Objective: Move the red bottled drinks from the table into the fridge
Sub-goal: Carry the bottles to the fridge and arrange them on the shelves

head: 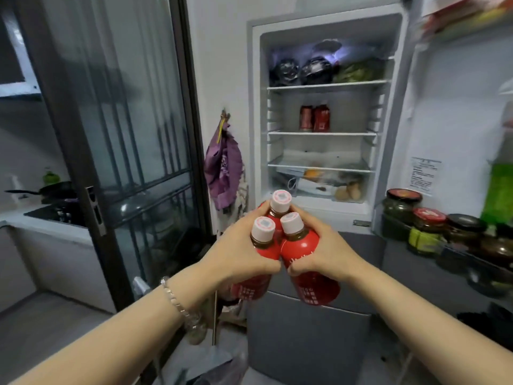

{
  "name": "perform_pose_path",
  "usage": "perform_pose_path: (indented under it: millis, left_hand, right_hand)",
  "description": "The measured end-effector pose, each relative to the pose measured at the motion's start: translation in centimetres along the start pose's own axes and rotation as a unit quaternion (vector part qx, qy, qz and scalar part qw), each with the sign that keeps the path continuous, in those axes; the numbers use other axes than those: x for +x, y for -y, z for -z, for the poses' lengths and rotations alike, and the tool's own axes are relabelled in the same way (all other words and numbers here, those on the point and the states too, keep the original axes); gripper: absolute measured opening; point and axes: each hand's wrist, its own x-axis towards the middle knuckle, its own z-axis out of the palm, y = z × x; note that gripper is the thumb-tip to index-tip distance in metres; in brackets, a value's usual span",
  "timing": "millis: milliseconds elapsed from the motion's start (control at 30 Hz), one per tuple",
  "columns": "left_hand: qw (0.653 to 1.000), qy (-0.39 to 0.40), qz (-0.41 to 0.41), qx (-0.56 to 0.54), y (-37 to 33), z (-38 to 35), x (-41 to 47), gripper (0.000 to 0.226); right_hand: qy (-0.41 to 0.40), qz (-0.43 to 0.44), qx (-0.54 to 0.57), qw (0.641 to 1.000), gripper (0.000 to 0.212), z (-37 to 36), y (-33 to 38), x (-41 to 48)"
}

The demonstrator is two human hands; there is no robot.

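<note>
Three red bottles stand bunched upright between both hands, near the viewer and low in front of the open fridge, none of them inside it yet. The left hand curls round the left bottle and the right hand round the right one. The third, farther bottle seems only wedged between them, with fingertips at its neck. That wedged bottle is probably the weak point: if either hand loosens to set one down, it could slide through and drop to the floor. Pushing all three onto the middle shelf at once might also knock over the cans standing there. A wide swing of the right arm could catch the jars in the door rack. Counted from left to right: one frying pan on the far-left counter, one glass sliding door, one purple bag hanging beside the fridge, one bracelet on the left wrist, three bottles with three white caps, two red cans, and at least four jars at far right. No table is in view.
</note>
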Motion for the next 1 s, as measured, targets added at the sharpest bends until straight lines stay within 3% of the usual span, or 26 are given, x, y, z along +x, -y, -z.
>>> perform_pose_path:
  millis: [267,433,633,833,1000]
  left_hand:
    - [0.998,0.037,-0.047,-0.019,6.4,-2.2,19.0,0.089]
    - [0.997,0.019,-0.062,-0.03,8.8,-2.5,31.6,0.088]
    - [0.994,0.034,-0.102,-0.03,10.7,-1.0,44.9,0.072]
    - [0.986,0.075,-0.144,-0.047,11.7,1.9,57.1,0.057]
    - [0.985,0.12,-0.101,-0.068,13.4,3.1,65.9,0.051]
  right_hand:
    - [-0.044,0.015,-0.031,0.998,0.098,8.7,-7.3,14.3]
    - [-0.067,0.023,-0.056,0.996,0.099,15.0,-10.0,24.5]
    - [-0.121,0.046,-0.058,0.99,0.096,20.7,-11.0,34.9]
    - [-0.162,0.045,-0.052,0.984,0.073,24.9,-10.8,44.5]
    - [-0.176,0.003,-0.032,0.984,0.055,27.5,-11.9,50.9]
